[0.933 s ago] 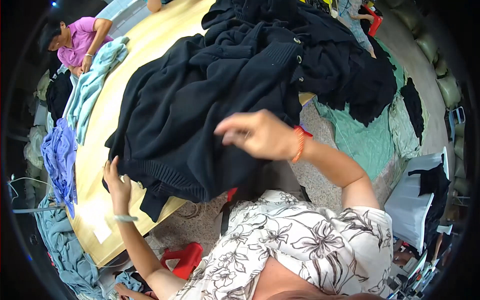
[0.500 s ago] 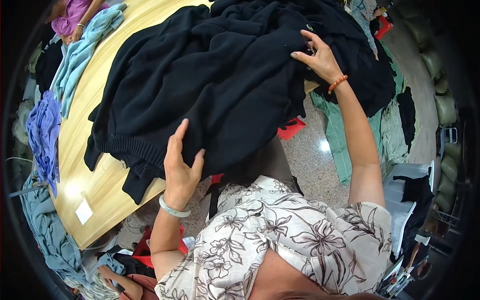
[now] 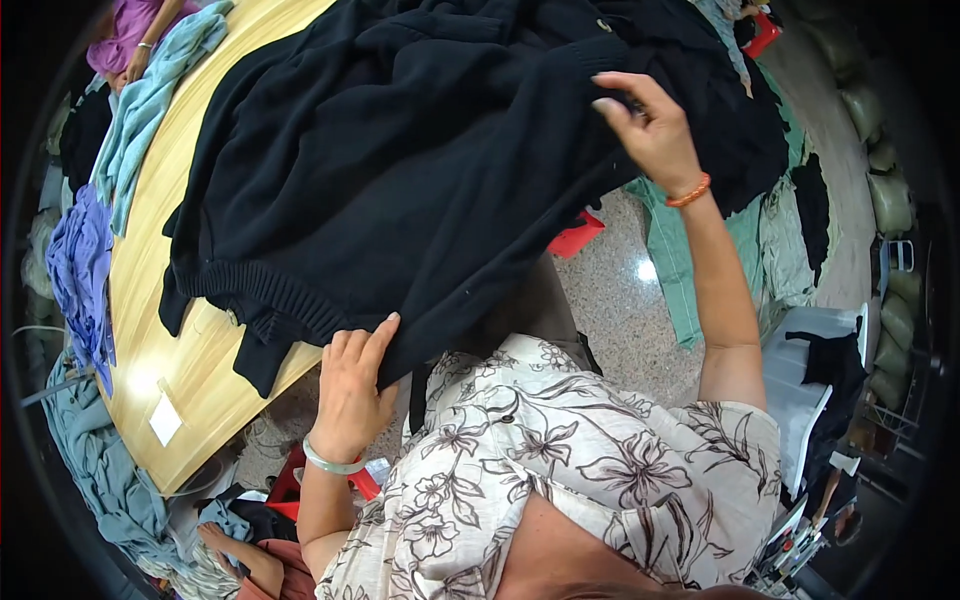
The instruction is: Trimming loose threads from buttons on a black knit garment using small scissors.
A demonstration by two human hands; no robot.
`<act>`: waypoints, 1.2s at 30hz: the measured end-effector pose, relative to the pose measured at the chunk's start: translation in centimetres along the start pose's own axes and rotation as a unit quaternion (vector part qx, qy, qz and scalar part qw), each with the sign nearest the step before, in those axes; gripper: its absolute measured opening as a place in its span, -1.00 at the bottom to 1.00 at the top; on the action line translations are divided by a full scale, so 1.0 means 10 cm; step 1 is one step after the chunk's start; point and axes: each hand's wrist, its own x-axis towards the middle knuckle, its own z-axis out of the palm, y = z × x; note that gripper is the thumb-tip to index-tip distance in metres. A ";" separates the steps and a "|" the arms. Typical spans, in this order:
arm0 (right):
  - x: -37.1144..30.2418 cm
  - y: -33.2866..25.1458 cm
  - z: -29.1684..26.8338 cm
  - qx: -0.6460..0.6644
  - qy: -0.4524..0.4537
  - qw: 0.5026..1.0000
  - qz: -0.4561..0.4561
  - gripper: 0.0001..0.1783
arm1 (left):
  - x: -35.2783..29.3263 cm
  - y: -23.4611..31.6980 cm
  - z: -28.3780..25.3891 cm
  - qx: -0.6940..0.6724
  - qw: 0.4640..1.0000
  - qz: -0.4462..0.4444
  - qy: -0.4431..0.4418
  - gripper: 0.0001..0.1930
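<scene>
A large black knitted sweater (image 3: 400,190) lies spread over the pale wooden table, its ribbed hem toward the near left. At the near edge of this cloth is my left hand (image 3: 352,385), fingers over the fabric and closed on it beside the ribbing. My right hand (image 3: 655,135) is slightly blurred at the right side of the sweater, close to a ribbed band. Its thumb and forefinger stand apart with no cloth seen between them; the other fingers are curled.
The wooden table (image 3: 150,290) shows at the left with a white card (image 3: 165,420). Light blue (image 3: 160,105) and purple garments (image 3: 80,280) hang along its far left edge, near a person in purple (image 3: 125,40). Another person's arm (image 3: 245,560) is at lower left. Green sacking (image 3: 675,285) lies right.
My left hand has moved down, closing on the sweater's near edge and drawing it toward me. My right hand has shifted slightly down and right, its fingers off the cloth.
</scene>
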 end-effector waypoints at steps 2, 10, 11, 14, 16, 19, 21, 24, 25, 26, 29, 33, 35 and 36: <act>-0.03 -0.22 0.12 -0.080 -0.022 0.994 -0.068 -0.67 | -0.01 0.01 -0.04 -0.034 0.999 -0.022 -0.003 -0.14; -0.67 -0.90 0.55 0.160 -0.257 0.943 -0.139 -0.50 | -0.10 0.12 -0.18 -0.199 0.978 0.015 0.058 -0.54; -0.81 -0.96 0.68 0.165 -0.258 0.940 -0.147 -0.43 | -0.07 0.12 -0.19 -0.221 0.973 0.042 0.058 -0.58; -1.12 -0.96 0.88 -0.006 -0.245 0.956 -0.160 -0.50 | -0.03 0.12 -0.31 -0.287 0.952 0.090 0.054 -0.67; -1.19 -0.81 0.86 -0.039 -0.178 0.975 -0.130 -0.56 | -0.08 0.10 -0.39 -0.317 0.942 0.099 0.051 -0.73; -1.08 -0.66 0.40 -0.109 -0.129 0.983 -0.068 -0.51 | -0.31 0.01 -0.48 -0.408 0.906 0.105 0.044 -0.76; -0.93 -0.61 -0.08 -0.072 -0.091 0.992 -0.038 -0.49 | -0.49 -0.04 -0.58 -0.454 0.885 0.093 0.037 -0.73; -0.62 -0.75 -0.81 -0.020 -0.135 0.990 -0.029 -0.61 | -0.65 -0.06 -0.73 -0.487 0.865 0.118 0.041 -0.71; -0.50 -0.81 -1.00 -0.030 -0.145 0.988 -0.044 -0.62 | -0.67 -0.12 -0.75 -0.502 0.852 0.142 0.054 -0.69; -0.36 -0.84 -1.16 -0.024 -0.161 0.986 -0.036 -0.65 | -0.73 -0.19 -0.72 -0.543 0.824 0.133 0.091 -0.67; 0.19 -1.03 -1.37 0.016 -0.203 0.978 -0.047 -0.72 | -0.72 -0.42 -0.75 -0.554 0.804 0.041 0.212 -0.57; 1.10 -0.90 -0.80 -0.166 -0.241 0.948 0.128 -0.78 | -0.28 -0.96 -0.71 -0.517 0.807 -0.114 0.262 -0.62; 1.42 -0.14 -0.29 -0.072 -0.258 0.961 0.067 -0.65 | -0.04 -1.22 -0.55 -0.505 0.809 -0.167 0.250 -0.68; 1.55 0.14 -0.10 -0.112 -0.246 0.960 0.067 -0.63 | 0.03 -1.28 -0.47 -0.442 0.841 -0.184 0.250 -0.64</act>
